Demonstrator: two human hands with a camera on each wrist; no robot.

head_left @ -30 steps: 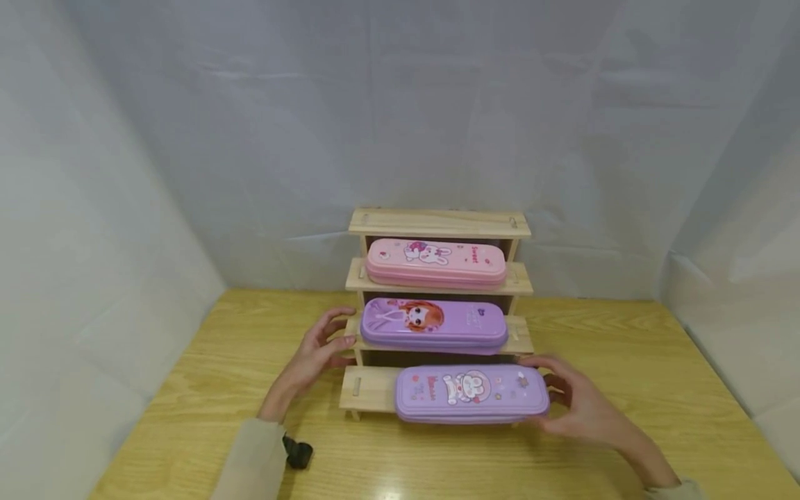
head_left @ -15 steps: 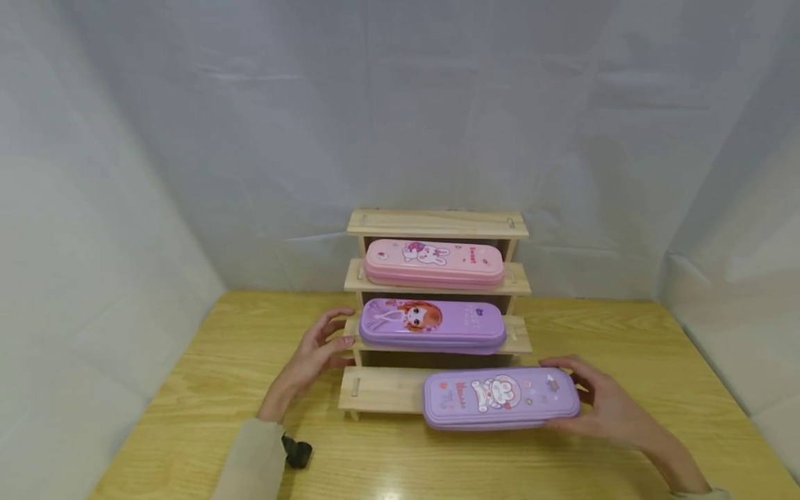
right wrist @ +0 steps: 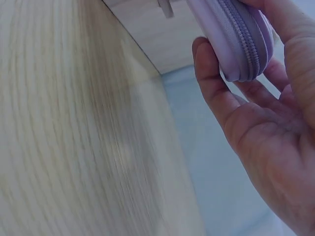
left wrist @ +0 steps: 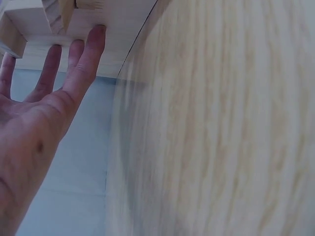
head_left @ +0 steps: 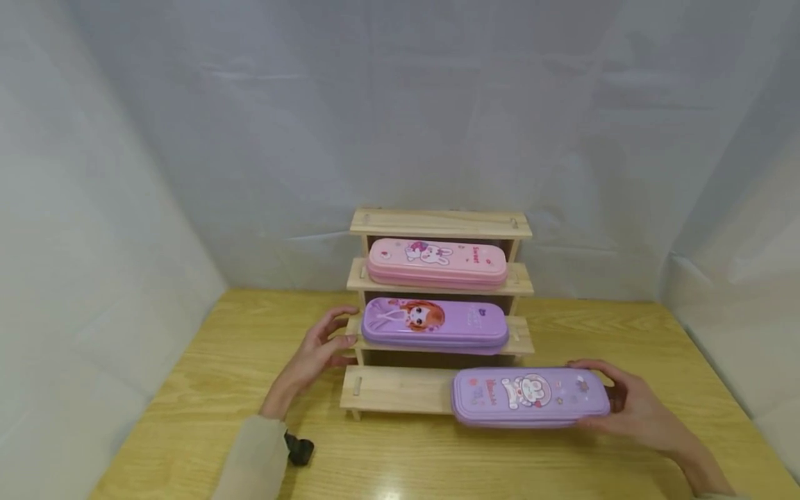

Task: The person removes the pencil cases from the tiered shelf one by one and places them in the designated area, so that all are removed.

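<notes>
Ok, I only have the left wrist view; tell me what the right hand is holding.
Observer: The right hand grips one end of a light purple zippered case.
Operator: Tell me where that case is.
Observer: In the head view it covers the right part of the lowest shelf and juts past its right end; I can't tell whether it touches.
Operator: Now name what's on the shelf just above.
Observer: A deeper purple case.

A: Head view, light?
B: Soft, muted. Sheet point(head_left: 94, 229) left of the rack point(head_left: 400, 390) paler than the backdrop point(head_left: 437, 125) behind it.
A: Glare, shadow?
B: Small white glare on the table point(head_left: 375, 458) in front of it. Dark shadow within it, low down.
A: Wrist views?
B: Hazy, cool-tinted, soft focus. Right: brownish shadow streaks the table beside the rack.
</notes>
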